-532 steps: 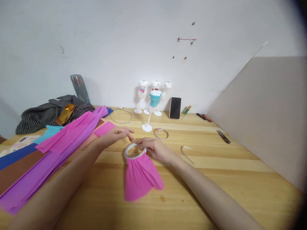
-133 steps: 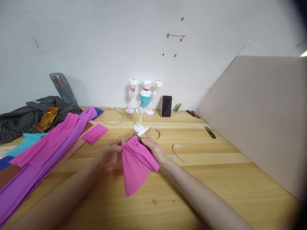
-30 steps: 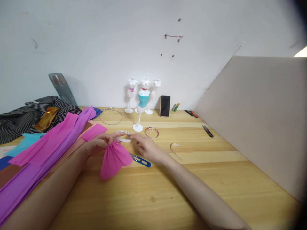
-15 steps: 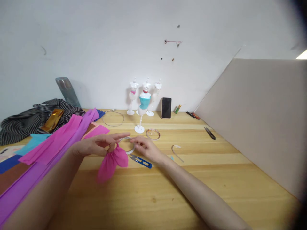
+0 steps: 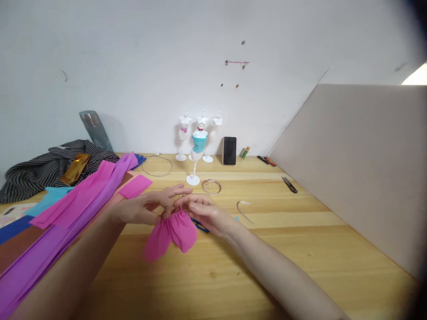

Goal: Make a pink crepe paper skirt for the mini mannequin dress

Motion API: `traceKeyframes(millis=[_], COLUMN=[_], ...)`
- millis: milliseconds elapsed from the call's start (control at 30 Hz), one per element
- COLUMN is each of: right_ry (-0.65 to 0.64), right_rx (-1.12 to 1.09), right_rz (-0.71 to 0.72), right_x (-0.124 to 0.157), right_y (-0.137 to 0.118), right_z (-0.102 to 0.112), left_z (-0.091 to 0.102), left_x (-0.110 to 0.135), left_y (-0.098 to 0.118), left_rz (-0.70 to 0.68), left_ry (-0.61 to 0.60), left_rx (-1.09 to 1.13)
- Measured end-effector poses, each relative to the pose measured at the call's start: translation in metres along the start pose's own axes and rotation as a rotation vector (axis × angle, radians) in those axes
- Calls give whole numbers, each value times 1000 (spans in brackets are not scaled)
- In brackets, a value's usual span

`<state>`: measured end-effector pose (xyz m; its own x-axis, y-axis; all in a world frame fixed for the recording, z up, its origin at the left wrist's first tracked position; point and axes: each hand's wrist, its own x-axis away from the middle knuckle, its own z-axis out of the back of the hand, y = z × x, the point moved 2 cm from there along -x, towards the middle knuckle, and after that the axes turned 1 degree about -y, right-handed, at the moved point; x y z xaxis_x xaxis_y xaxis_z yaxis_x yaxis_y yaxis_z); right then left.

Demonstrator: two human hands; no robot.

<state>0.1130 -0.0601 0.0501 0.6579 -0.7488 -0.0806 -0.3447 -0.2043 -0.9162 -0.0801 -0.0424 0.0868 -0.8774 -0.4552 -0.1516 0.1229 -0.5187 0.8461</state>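
Note:
My left hand [image 5: 151,206] is closed on the gathered top edge of a piece of bright pink cloth [image 5: 171,233], its index finger stretched out above. Beside it, my right hand [image 5: 205,211] pinches the same gathered edge at its right end. The cloth hangs below the fingers in two puffed lobes over the wooden table. Partly hidden behind my right hand and the cloth lie blue thread snips [image 5: 200,226]. Just beyond my hands stands a small white dress form [image 5: 196,153] wrapped in turquoise cloth.
More small dress forms [image 5: 183,133] stand by the wall, near a phone [image 5: 229,151] and a green bottle [image 5: 245,152]. Pink and purple cloth strips [image 5: 82,195], striped fabric [image 5: 33,169] and a flask [image 5: 96,130] are left. Dark snips [image 5: 289,185] lie right; a wire ring [image 5: 211,186] lies centrally.
My right hand has left the clear ring on the table and come to the pink cloth's gathered edge. The cloth and my left hand have shifted right; the ring is now hidden.

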Motion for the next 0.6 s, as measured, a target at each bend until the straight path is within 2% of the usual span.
traceKeyframes(millis=[133,233,367,467,533,600], right_ry=[135,246,364,387,386,396], right_rx=[54,131,460,727,830,891], right_rz=[8,59,205,284,325,363], right_x=[-2,-5,-5,-2,-1,0], right_y=[2,3,-8,-19,-24,-26], right_z=[4,9,12,13,14,15], left_z=[2,-1,-6,-7,-6,-6], left_x=[0,-5,-13,-16,-16,-17], left_y=[-2,3,14,13,9,5], left_rz=[58,168,287,413,473,474], left_ry=[73,138,253,359,429,476], left_rx=[-97,-139,-185,-272,-303,-297])
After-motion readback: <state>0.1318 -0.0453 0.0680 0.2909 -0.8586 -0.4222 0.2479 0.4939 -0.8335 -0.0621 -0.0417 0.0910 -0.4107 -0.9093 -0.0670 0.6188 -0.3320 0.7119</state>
